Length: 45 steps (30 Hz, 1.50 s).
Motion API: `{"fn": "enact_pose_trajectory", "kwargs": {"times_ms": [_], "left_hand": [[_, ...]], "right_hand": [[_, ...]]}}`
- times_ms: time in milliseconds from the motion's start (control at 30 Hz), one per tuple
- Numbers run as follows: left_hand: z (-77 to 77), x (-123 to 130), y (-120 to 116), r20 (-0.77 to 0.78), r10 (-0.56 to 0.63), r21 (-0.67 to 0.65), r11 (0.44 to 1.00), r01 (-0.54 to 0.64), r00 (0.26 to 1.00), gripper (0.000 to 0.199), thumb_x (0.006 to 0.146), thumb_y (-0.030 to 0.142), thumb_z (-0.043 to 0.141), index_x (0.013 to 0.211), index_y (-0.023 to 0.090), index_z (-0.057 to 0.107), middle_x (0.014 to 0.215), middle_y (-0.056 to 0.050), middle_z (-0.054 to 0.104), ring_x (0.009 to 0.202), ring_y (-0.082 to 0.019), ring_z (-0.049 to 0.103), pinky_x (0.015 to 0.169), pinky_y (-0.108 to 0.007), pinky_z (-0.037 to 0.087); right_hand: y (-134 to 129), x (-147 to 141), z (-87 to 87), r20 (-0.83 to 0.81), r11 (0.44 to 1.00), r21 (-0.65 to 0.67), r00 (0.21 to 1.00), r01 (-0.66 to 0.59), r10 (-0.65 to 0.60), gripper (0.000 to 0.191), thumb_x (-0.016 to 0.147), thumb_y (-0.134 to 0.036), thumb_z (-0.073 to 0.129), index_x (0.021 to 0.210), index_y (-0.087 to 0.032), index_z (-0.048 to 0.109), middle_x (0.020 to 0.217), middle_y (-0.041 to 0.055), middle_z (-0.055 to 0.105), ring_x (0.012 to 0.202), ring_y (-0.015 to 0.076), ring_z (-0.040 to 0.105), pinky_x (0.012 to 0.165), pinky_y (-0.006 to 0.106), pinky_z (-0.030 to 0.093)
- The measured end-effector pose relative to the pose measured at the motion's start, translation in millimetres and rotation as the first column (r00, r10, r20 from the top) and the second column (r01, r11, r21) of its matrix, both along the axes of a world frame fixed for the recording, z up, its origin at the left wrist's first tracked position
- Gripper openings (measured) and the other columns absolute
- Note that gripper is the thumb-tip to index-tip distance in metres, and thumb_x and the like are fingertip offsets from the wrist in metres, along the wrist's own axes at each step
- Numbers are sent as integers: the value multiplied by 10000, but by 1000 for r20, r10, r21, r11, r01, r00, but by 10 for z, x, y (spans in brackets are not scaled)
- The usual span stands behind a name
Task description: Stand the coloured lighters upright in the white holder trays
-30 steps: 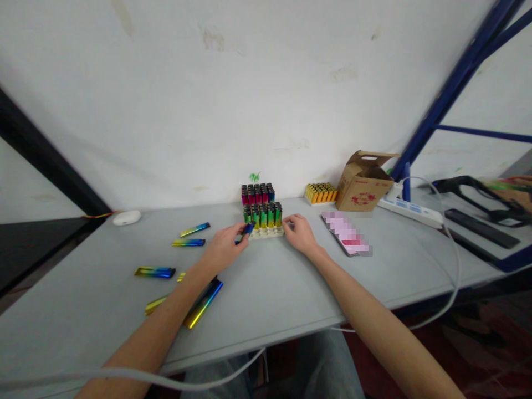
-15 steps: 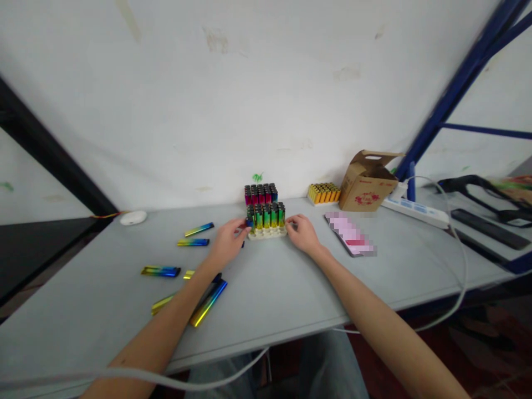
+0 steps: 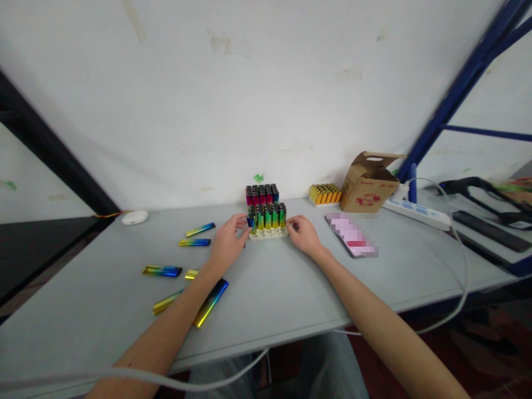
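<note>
A white tray (image 3: 270, 236) holds several upright lighters (image 3: 271, 216) in green and yellow with dark tops. At its left end, my left hand (image 3: 230, 235) has thumb and fingertips closed around a blue-topped lighter (image 3: 251, 223), which stands upright in or just over the tray's corner. My right hand (image 3: 303, 233) has curled fingers gripping the tray's right end. Left of my left hand, loose yellow-blue lighters (image 3: 194, 242) lie flat on the table. Larger pieces of the same colours, one a long lighter-shaped piece (image 3: 211, 302), lie by my left forearm, which partly covers them.
Behind the tray stand pink-and-dark lighters (image 3: 261, 195). Farther right are a tray of orange lighters (image 3: 326, 194), an open cardboard box (image 3: 368, 188), a phone (image 3: 349, 235) and a power strip (image 3: 418, 213). A white case (image 3: 134, 217) lies at the left back; a white cable (image 3: 463, 266) hangs at right.
My left fingers have loosened and shifted slightly around the blue-topped lighter at the tray's left end. My right hand stays on the tray. The view has moved very slightly.
</note>
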State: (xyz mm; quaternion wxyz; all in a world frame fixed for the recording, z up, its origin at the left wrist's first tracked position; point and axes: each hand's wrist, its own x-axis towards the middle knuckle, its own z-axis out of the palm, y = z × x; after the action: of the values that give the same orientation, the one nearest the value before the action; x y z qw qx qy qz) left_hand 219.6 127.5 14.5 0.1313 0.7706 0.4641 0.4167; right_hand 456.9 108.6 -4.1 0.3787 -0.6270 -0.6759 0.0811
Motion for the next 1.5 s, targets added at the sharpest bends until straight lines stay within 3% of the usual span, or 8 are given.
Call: {"fn": "enact_pose_trajectory", "kwargs": {"times_ms": [367,667,867,967,1100,1200,1333,1500], "left_hand": [[158,-139,-48,-205,14,211,977,30,979,362,883,313,495,1198,144,548,1179,-133,579,1125,-261,536,1012,-424,416],[149,-704,197,-410,-206,-95,978,183,889,409,775,539,567,914,190,728,1056,-126,696,1021,-295,622,964,-450,460],[175,-638,112,-427,-388,-176,922,346,817,264,789,445,587,900,249,724,1025,-81,693,1060,-274,604,1010,-435,421],[183,-566,56,-395,-354,-175,935,309,848,232,826,378,539,928,214,668,960,-79,685,949,-254,630,887,-394,484],[206,-482,-3,-253,-285,-197,951,239,925,231,856,394,525,981,205,570,928,-51,673,862,-228,637,808,-375,495],[265,-389,-75,-21,-322,-249,919,307,946,279,842,440,569,973,198,523,926,-49,669,869,-212,636,818,-375,501],[350,-233,-207,367,-430,-376,743,554,825,317,890,457,507,1038,177,507,922,-71,666,809,-187,644,813,-392,519],[313,-113,-292,645,-381,-408,561,721,662,352,864,445,572,1091,176,549,1051,-120,654,827,-199,648,804,-411,529]], "right_hand": [[0,11,-11,-9,1000,-5,1000,-4,4,200,840,-203,512,904,-134,689,903,77,630,783,161,574,773,281,431],[7,12,-14,-18,1000,-3,1000,-4,4,192,830,-195,513,894,-139,686,902,73,631,761,156,564,777,283,433],[8,20,-22,-16,1000,-7,1000,-13,13,192,815,-176,518,908,-141,683,920,76,635,781,162,565,780,287,433],[3,23,-18,-12,1000,-8,1000,-13,13,192,808,-169,522,910,-142,683,910,75,634,808,168,571,792,290,432],[-5,28,-11,-11,1000,-15,1000,-16,16,196,815,-174,517,911,-136,683,918,82,635,812,171,576,799,295,435],[-3,33,-15,-12,1000,-5,1000,-26,26,195,820,-175,516,914,-136,682,923,82,636,795,164,575,802,293,438],[4,39,-30,-11,1000,8,1000,-24,24,191,820,-179,523,914,-138,684,912,79,633,789,161,575,804,290,441],[10,44,-40,-9,1000,2,1000,-23,23,198,822,-185,521,920,-140,687,913,75,629,778,157,576,787,282,441]]}}
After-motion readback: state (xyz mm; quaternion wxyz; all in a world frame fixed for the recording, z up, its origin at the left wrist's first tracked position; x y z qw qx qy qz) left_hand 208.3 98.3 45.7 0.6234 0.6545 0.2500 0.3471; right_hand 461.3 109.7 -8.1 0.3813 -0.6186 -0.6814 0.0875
